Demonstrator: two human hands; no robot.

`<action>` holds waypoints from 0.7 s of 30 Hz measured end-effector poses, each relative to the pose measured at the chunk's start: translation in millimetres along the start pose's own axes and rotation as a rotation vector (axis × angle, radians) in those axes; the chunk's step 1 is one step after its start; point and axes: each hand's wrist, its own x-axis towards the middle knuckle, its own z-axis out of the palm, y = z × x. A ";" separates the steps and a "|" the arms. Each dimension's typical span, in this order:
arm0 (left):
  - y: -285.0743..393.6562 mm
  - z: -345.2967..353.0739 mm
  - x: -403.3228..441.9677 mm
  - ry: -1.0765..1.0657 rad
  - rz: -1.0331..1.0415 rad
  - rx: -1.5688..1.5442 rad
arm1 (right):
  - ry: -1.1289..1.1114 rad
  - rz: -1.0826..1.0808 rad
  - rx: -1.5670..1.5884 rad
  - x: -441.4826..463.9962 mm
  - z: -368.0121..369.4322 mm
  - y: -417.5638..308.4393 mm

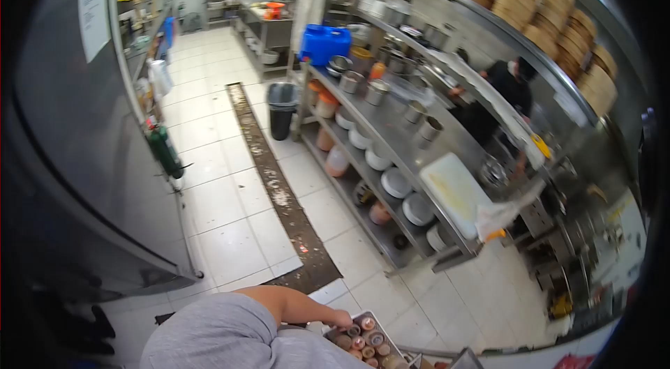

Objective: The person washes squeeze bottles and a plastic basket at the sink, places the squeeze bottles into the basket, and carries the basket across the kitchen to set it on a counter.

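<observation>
My left hand point(340, 319) reaches out from a grey sleeve at the bottom of the view. Its fingers are closed over the near corner of a pale, light-rimmed tray point(370, 314). Inside the tray stand several round, brown and pinkish cylinder-like pieces point(368, 341), packed close together; their kind is too small to make out. The lower part of the tray runs out of the frame. My right hand is outside the view.
A steel worktable point(398, 114) holds pots and a white cutting board point(455, 191). A grey bin point(281, 114) stands by its far end. A dirty floor channel point(279, 194) crosses the tiles. A large steel cabinet point(77, 146) is left. Behind the worktable, a person point(506, 86) works.
</observation>
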 end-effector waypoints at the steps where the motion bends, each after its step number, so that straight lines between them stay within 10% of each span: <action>1: -9.7 -31.5 -6.8 0.076 -0.031 -0.011 | -0.037 -0.052 0.041 20.8 -3.0 -46.3; 14: -205.6 -317.4 -74.4 0.301 -0.123 -0.415 | -0.394 -0.522 0.123 82.3 92.3 -608.3; 21: -234.9 -492.8 -120.6 0.403 -0.156 -0.350 | -0.475 -0.542 0.041 71.7 130.3 -780.4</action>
